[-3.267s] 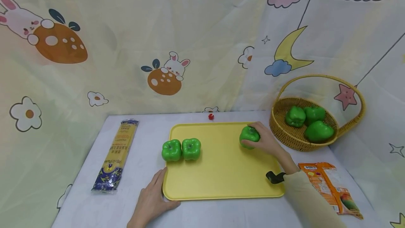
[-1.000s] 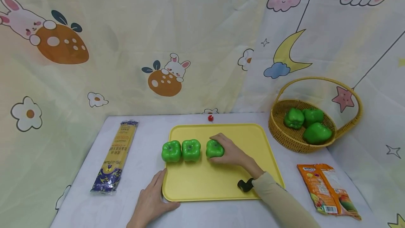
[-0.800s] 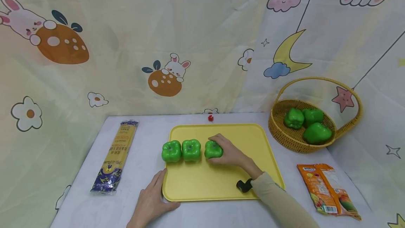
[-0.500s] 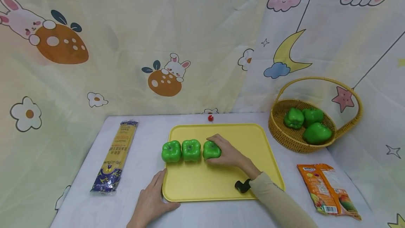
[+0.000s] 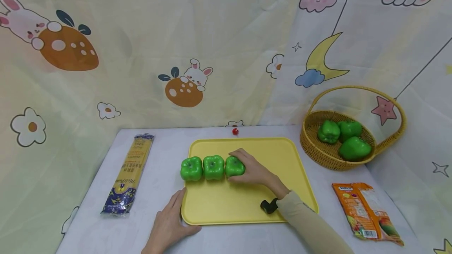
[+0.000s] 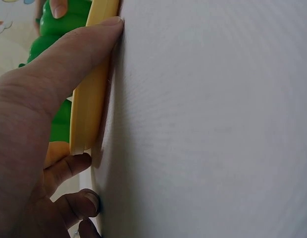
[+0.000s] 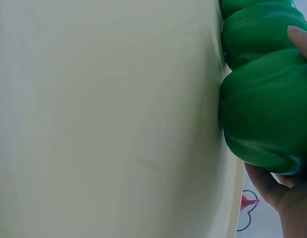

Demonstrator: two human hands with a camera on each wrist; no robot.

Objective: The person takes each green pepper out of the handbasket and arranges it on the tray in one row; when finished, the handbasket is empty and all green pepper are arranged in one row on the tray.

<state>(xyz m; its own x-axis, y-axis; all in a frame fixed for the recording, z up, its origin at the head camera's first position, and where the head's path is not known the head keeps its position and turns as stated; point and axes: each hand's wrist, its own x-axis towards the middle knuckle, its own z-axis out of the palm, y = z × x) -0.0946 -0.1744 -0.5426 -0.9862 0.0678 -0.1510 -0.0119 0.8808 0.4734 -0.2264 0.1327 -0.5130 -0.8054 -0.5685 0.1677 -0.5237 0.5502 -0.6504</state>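
My right hand (image 5: pixel 248 169) grips a green bell pepper (image 5: pixel 234 166) from its right side on the yellow tray (image 5: pixel 247 203). The pepper stands right beside the middle bell pepper (image 5: pixel 214 167); a third bell pepper (image 5: pixel 192 168) is at the row's left end, over the tray's left rim. In the right wrist view, the thumb and fingers lie around the gripped pepper (image 7: pixel 267 109), close to the tray surface. My left hand (image 5: pixel 169 222) rests at the tray's front left corner, its straight thumb (image 6: pixel 79 49) along the front edge and its fingers beside the left edge.
A wicker basket (image 5: pixel 318 154) with green peppers (image 5: pixel 354 149) stands at the back right. An orange snack packet (image 5: pixel 367 213) lies right of the tray, a spaghetti pack (image 5: pixel 130 173) on the left. A small red object (image 5: pixel 235 131) sits behind the tray, before a printed cloth backdrop (image 5: pixel 229 69).
My right hand has carried the bell pepper leftward from the tray's right side, then edged it up to the other two. The left hand has stayed at the tray corner.
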